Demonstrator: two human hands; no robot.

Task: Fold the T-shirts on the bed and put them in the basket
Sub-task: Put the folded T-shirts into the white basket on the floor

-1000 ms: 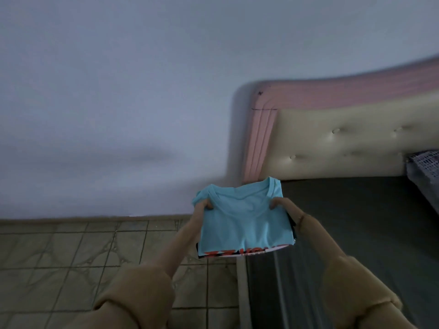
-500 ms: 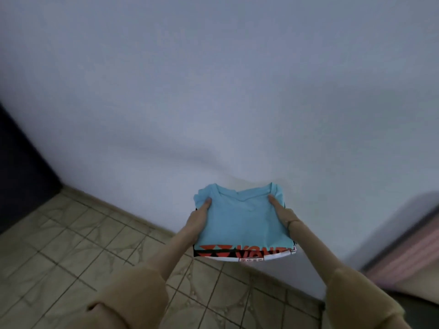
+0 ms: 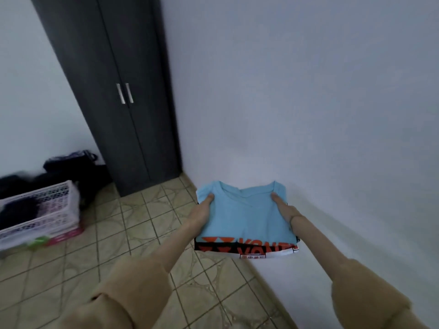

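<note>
1. Both arms reached forward in tan sleeves, carrying a folded light-blue T-shirt [image 3: 244,214] flat in the air above the floor, collar pointing away from the person.
2. The left hand [image 3: 202,212] gripped the shirt's left edge, thumb pressed on top near the collar and the fingers hidden beneath the cloth.
3. The right hand [image 3: 283,210] gripped the right edge the same way, thumb on top beside the collar, fingers out of sight underneath.
4. Under the blue layer, along the near edge, showed a black band with orange triangles and orange lettering, then a white strip; whether that belonged to the same shirt or to another one below could not be told.
5. The basket [image 3: 38,217], a white lattice crate, stood on the floor well to the left of the shirt, with dark cloth inside it; something pink and green lay at its base.
6. A heap of dark bags [image 3: 71,167] lay behind the basket, against the wall.
7. A tall dark-grey wardrobe [image 3: 114,91] with two doors and paired metal handles stood in the corner.
8. The floor [image 3: 147,233] was beige patterned tile, meeting a pale wall [image 3: 308,91] on the right.
</note>
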